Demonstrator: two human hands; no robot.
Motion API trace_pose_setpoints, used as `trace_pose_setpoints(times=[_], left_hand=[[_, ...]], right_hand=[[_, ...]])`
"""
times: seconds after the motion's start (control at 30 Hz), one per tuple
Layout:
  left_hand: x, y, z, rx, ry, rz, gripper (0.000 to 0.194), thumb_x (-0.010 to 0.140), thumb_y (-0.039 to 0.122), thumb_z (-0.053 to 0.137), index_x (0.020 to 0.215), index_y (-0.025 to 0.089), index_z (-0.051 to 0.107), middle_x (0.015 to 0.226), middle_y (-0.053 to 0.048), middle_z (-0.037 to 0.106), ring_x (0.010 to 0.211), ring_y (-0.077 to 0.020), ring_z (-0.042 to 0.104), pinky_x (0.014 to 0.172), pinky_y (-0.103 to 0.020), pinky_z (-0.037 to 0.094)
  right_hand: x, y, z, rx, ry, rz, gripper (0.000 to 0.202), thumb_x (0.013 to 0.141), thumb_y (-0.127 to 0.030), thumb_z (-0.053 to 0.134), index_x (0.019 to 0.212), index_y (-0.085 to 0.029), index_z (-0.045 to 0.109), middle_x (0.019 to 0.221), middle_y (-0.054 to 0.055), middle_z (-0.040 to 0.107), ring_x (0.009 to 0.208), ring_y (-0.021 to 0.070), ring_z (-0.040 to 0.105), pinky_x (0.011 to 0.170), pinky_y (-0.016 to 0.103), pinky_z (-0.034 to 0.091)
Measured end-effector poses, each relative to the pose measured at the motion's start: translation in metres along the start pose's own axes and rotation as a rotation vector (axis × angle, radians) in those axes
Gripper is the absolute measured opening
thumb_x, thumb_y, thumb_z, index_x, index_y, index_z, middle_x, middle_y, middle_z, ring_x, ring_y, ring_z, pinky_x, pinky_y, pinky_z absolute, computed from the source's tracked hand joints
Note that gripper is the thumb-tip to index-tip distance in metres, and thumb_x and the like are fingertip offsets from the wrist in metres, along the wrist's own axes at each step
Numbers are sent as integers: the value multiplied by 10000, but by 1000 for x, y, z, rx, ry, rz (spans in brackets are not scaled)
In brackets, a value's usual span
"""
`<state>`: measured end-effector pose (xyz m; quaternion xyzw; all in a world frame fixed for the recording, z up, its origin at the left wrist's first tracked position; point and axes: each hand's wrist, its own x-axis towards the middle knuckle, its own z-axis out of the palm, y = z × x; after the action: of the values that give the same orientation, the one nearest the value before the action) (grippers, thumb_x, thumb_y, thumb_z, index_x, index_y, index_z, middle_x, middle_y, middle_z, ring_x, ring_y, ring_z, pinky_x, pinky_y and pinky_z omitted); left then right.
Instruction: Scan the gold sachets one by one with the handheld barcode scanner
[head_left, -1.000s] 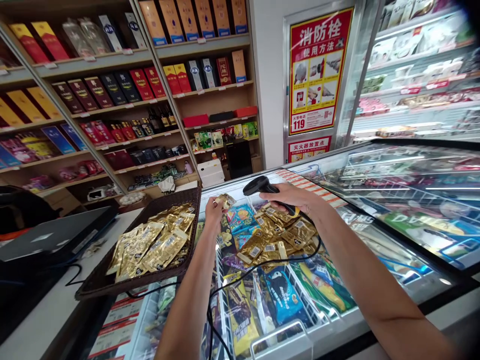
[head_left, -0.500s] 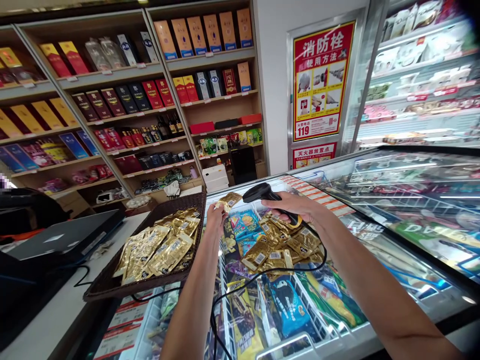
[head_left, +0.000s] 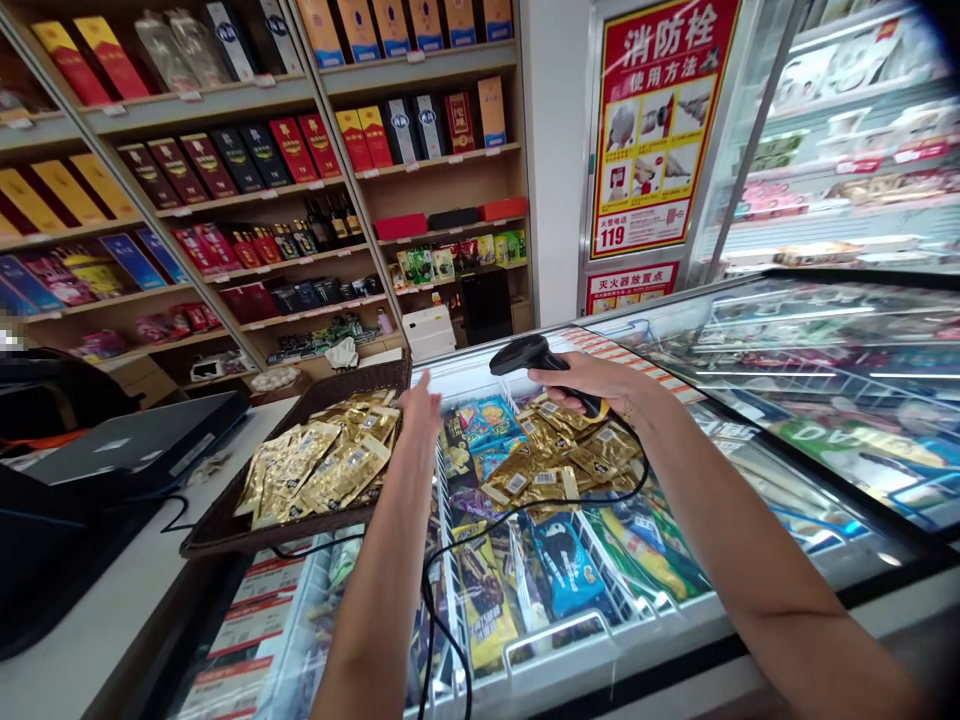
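My right hand (head_left: 581,382) is wrapped round the handle of a black barcode scanner (head_left: 520,354), whose cable loops down across the freezer. At the right rim of the dark wicker basket (head_left: 217,538) is my left hand (head_left: 420,403), its index finger stretched out and no packet visible in it. Gold foil packets (head_left: 319,465) fill the basket. More gold packets (head_left: 551,487) lie on the goods in the freezer, below the scanner, beside blue packets (head_left: 486,425).
The chest freezer (head_left: 559,645) has white wire baskets of packaged goods. A dark flat device (head_left: 142,445) sits on the counter at left. Shelves of boxes (head_left: 450,160) and a red fire hydrant poster (head_left: 660,130) stand behind.
The gold packet that my left hand held near the scanner is no longer in it. That hand has moved left to the basket rim. The view has tilted down slightly.
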<state>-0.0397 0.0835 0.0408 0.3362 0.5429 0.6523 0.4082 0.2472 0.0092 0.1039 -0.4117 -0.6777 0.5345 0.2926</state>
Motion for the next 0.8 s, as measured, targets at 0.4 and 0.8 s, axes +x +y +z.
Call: trace_pose_setpoints(times=[0.4, 0.8], left_hand=[[-32, -48, 13, 742, -607, -231, 359, 499, 300, 907, 513, 228, 555, 401, 40, 460, 369, -172, 501, 381, -256, 384], [-33, -46, 10, 942, -819, -234, 463, 185, 56, 900, 523, 209, 622, 443, -11, 563, 357, -195, 506, 337, -277, 372]], right_hand=[[-25, -16, -16, -485, -281, -31, 499, 725, -664, 704, 809, -192, 563, 466, -55, 473, 434, 96, 406, 464, 245, 302], [-28, -14, -22, -396, -218, -50, 486, 690, -632, 745, 802, -193, 568, 503, -49, 483, 466, 103, 413, 489, 251, 309]])
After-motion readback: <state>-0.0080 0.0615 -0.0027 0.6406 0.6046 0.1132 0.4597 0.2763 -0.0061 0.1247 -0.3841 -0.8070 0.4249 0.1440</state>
